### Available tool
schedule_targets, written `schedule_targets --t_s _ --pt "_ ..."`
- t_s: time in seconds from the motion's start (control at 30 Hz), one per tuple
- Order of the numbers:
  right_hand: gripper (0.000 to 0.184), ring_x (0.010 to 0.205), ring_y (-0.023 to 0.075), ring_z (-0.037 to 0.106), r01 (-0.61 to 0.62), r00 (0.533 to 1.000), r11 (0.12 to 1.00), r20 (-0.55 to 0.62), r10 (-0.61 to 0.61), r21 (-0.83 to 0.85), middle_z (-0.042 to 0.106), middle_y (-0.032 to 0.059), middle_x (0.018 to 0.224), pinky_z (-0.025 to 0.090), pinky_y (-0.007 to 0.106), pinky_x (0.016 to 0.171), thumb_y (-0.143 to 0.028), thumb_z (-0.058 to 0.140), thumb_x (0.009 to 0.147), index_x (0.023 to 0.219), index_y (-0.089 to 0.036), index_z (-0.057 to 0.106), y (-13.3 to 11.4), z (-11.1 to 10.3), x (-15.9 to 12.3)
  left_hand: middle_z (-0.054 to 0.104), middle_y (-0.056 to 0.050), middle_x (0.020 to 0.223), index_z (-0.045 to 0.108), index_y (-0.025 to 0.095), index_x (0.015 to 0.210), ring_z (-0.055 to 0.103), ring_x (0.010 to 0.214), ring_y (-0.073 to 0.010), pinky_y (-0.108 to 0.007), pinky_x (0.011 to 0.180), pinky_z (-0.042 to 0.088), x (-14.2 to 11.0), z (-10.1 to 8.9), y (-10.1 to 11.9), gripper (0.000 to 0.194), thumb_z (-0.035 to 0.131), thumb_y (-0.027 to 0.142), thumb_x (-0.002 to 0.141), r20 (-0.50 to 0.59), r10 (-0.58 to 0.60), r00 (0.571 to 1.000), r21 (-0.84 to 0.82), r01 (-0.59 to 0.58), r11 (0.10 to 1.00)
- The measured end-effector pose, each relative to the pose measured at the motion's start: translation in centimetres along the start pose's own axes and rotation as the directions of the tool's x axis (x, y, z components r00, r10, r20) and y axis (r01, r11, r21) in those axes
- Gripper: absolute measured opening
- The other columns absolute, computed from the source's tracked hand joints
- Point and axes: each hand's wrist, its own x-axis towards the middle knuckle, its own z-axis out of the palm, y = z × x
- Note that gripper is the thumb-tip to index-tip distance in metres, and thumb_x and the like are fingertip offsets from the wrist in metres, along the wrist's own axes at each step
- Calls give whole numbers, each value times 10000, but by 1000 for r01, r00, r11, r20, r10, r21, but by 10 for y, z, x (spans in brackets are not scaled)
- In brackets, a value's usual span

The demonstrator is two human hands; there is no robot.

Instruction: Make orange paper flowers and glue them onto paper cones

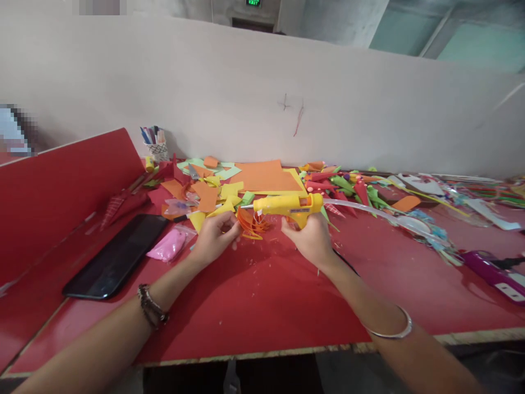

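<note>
The right hand (314,239) is wrapped around the yellow glue gun (276,205) above the red table (246,312); its side label (299,210) is too small to read. The left hand (216,236) pinches curled orange paper (249,224) near the nozzle (246,207). A green sign (253,3) reads "EXIT".

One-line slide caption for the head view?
Right hand holds a glue gun, nozzle close to orange strips at the left hand, over a red table.
</note>
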Motion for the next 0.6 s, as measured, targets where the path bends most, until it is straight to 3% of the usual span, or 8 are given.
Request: schedule_targets --t_s 0.3,0.6 --pt "58 670 220 560 12 1000 1000 28 -12 5 548 31 554 460 370 712 -249 520 685 642 -213 533 3 2 0 514 47 454 427 164 601 499 365 -64 -162 392 367 0 1 4 236 467 298 791 -24 3 1000 42 -2 999" --pt "49 824 246 561 49 998 999 30 -50 17 561 43 600 463 368 716 -212 496 682 673 -205 543 1 1 1 510 49 452 428 164 600 496 375 -62 -160 399 368 0 0 4 235 459 292 795 -10 28 1000 90 -27 996"
